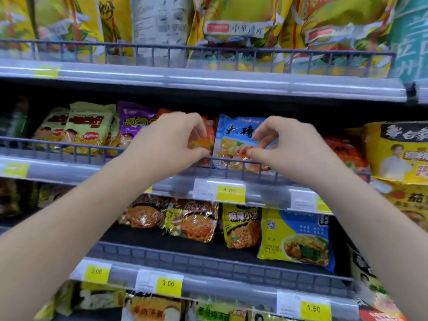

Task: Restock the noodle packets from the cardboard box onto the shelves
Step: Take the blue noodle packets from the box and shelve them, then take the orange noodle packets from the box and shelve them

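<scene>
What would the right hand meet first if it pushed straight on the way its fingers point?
The blue packet: the right hand is pinching it. Further along, probably the orange packet that the left hand grips, though depth is unclear.

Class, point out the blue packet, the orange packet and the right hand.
blue packet [234,144], head view, printed front
orange packet [211,135], head view, visible right strip
right hand [294,147], head view, back of hand
</scene>
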Tool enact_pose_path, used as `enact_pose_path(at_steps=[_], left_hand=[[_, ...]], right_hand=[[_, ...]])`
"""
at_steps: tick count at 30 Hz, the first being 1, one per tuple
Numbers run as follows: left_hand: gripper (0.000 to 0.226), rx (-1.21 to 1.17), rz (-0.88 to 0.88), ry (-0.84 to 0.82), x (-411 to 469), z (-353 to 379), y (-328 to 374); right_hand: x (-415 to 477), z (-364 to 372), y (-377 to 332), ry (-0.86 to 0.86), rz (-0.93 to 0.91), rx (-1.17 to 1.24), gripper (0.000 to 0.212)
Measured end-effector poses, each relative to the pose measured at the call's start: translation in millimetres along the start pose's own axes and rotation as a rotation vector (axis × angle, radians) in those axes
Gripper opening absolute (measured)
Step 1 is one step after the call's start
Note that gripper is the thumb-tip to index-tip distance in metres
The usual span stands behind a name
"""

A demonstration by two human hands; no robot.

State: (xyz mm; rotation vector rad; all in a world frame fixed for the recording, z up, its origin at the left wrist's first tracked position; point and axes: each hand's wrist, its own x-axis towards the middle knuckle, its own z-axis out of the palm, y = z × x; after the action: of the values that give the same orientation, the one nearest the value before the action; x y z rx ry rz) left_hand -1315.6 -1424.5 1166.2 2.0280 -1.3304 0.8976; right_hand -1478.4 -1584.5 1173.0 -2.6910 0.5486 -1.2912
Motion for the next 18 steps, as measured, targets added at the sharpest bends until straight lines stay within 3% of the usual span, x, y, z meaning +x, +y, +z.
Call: enact_pose_path(at_steps=[5, 12, 18], left_hand=[[0.025, 0.166, 0.019, -0.075, -49.9, -17.3, -4.3], [0.019, 0.452, -0.161, -0.289, -143.9, -23.4, -25.9], [0.024, 0.451, -0.261, -0.506, -223.9, -15.7, -67.0]], right_hand=[[-24.6, 24.0, -28.3, -0.065, -0.147, 0.045, 0.015], [-81.9, 95.2, -57.9, -0.346, -0.335, 0.001, 0.020], [-137.5, 153.3, -99.7, -0.524, -0.339, 0.036, 0.018]])
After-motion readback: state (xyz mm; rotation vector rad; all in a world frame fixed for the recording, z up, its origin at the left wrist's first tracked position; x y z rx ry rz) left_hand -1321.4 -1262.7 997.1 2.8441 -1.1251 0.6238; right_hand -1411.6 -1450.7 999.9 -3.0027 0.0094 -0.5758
